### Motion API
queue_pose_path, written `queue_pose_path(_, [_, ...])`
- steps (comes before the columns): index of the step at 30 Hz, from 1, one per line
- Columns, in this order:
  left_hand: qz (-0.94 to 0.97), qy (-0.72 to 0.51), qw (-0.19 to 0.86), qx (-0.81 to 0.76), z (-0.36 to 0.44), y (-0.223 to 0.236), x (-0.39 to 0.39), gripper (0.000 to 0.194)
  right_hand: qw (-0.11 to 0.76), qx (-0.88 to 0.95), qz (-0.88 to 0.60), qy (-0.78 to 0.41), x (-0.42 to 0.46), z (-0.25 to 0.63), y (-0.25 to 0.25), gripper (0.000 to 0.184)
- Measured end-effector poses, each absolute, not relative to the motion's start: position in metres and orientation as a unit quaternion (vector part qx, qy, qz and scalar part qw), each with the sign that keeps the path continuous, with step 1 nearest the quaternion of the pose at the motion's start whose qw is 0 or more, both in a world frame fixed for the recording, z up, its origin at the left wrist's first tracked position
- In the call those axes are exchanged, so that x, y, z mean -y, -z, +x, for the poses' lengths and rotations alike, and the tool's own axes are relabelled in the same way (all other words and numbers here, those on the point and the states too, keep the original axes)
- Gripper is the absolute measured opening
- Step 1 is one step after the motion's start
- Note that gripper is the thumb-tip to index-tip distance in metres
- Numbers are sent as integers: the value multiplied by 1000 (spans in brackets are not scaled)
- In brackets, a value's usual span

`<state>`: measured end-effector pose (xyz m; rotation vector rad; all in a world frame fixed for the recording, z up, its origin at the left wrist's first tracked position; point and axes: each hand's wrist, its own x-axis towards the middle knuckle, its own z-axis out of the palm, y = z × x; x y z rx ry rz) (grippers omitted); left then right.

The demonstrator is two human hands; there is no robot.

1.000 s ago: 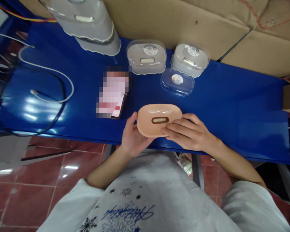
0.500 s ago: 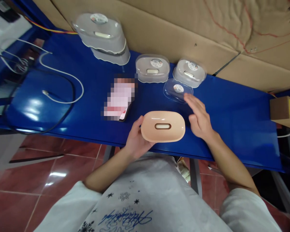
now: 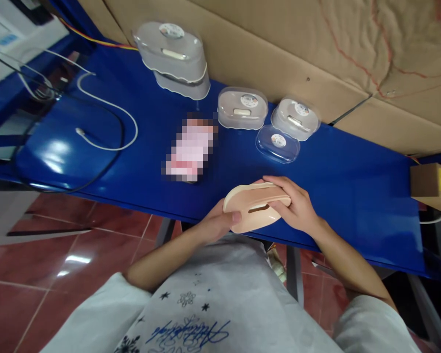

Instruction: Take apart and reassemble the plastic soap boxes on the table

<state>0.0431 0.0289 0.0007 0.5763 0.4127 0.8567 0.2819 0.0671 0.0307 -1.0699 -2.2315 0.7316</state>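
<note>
A peach oval plastic tray [image 3: 250,212] with a slot in its middle is tilted up off the front edge of the blue table [image 3: 353,186]. My left hand [image 3: 216,226] grips its left end, thumb on top. My right hand [image 3: 294,208] is wrapped round its right end, fingers over the far rim. Both hands hold it just above the table's near edge.
Behind stand two small clear lidded boxes [image 3: 242,108] [image 3: 296,117], a loose clear lid [image 3: 277,143], a larger stack of clear boxes [image 3: 176,56], a phone [image 3: 190,147], white and black cables [image 3: 103,127], a cardboard wall [image 3: 279,44] and a small carton [image 3: 431,186].
My right hand came back from near the clear lid and took hold of the tray's right end. The tray went from lying flat to tilted, its far edge raised.
</note>
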Motion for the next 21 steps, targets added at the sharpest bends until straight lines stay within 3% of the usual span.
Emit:
queue_pose_path(8, [333,-398,827,-219,41,1,-27,88,285,827,-415,-250,-64,281,-27,46])
queue_pose_path(13, [202,-419,850,-247,46,-2,-34,71,318,814,-446,-194,-90,299,-16,66])
queue_pose_path(18, [149,-433,852,-252,46,-6,-38,63,186,830,-524,-52,-114,318,-6,68])
queue_pose_path(21, [153,-430,857,-242,46,-5,-36,66,167,823,-542,-15,-114,318,-6,69])
